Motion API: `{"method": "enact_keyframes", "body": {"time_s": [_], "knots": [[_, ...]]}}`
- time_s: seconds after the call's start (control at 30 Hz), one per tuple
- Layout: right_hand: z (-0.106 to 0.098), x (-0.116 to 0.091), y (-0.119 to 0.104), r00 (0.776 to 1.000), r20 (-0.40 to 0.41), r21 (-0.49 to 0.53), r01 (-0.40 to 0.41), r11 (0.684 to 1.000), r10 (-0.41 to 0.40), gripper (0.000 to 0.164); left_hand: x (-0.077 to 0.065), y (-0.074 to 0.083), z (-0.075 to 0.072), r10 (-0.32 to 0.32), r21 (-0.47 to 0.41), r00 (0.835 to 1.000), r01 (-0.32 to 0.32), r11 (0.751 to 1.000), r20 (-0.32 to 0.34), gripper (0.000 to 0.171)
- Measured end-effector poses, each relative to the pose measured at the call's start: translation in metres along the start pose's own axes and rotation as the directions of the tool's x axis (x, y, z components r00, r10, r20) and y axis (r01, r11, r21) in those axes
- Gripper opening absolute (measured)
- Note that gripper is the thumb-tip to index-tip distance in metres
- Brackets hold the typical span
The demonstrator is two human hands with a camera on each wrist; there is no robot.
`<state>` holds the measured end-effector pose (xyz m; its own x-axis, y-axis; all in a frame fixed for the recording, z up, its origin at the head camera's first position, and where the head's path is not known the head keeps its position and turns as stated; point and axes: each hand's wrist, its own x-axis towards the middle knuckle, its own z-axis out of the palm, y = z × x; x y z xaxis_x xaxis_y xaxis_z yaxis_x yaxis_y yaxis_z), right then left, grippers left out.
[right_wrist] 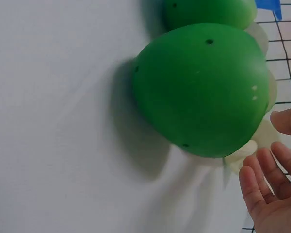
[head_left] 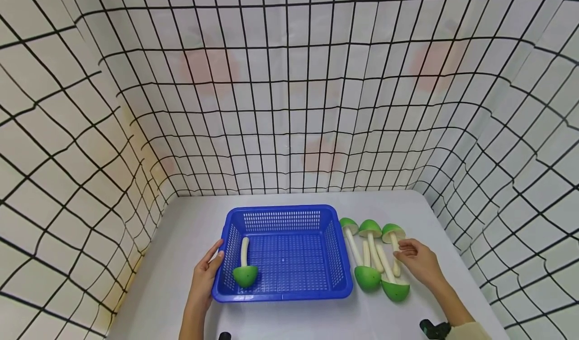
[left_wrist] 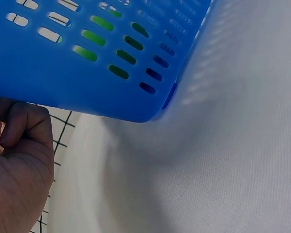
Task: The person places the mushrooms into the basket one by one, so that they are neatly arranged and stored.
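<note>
A blue plastic basket [head_left: 282,297] stands on the table, with one green-capped toy mushroom [head_left: 246,276] lying inside near its left wall. My left hand [head_left: 204,274] grips the basket's left rim; in the left wrist view its fingers curl at the rim. To the right of the basket lie several more such mushrooms, some with caps toward the back, others with caps toward the front. My right hand [head_left: 420,262] is at the stem of the back right mushroom [head_left: 392,229], thumb and fingers apart. In the right wrist view a near green cap [right_wrist: 203,92] covers much of the stems.
A white cloth covers the table [head_left: 172,259]. Black grid netting [head_left: 298,94] over white sheeting surrounds it at the back and both sides. A dark strapped device [head_left: 435,329] sits at my right wrist.
</note>
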<state>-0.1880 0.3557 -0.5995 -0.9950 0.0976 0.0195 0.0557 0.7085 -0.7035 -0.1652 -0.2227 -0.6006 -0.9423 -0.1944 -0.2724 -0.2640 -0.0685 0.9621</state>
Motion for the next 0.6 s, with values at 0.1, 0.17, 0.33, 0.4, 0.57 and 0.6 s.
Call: {"method": "enact_keyframes", "body": {"time_s": [0.1, 0.17, 0.33, 0.4, 0.57, 0.6], "knots": [[0.002, 0.000, 0.007, 1.000, 0.001, -0.027, -0.024, 0.999, 0.024, 0.046, 0.000, 0.001, 0.000, -0.003, -0.003, 1.000, 0.003, 1.000, -0.001, 0.059], [0.004, 0.001, 0.011, 0.999, 0.000, -0.041, -0.043, 0.998, 0.043, 0.046, 0.000, 0.000, 0.000, -0.005, -0.004, 1.000, 0.005, 1.000, 0.001, 0.059], [0.009, 0.004, 0.021, 0.997, -0.004, -0.047, -0.080, 0.996, 0.080, 0.045, 0.002, 0.001, 0.000, 0.002, -0.014, 1.000, -0.002, 1.000, 0.002, 0.058], [0.011, 0.005, 0.025, 0.996, 0.004, -0.050, -0.092, 0.995, 0.092, 0.046, 0.002, 0.001, 0.000, 0.003, -0.015, 1.000, -0.003, 1.000, 0.002, 0.059], [0.014, 0.006, 0.029, 0.991, 0.045, -0.044, -0.124, 0.991, 0.126, 0.050, 0.001, 0.001, 0.000, -0.003, -0.010, 1.000, 0.003, 1.000, 0.000, 0.059], [0.014, 0.006, 0.028, 0.990, 0.054, -0.039, -0.129, 0.991, 0.131, 0.050, 0.001, 0.001, 0.001, -0.003, -0.010, 1.000, 0.003, 1.000, 0.000, 0.060]]}}
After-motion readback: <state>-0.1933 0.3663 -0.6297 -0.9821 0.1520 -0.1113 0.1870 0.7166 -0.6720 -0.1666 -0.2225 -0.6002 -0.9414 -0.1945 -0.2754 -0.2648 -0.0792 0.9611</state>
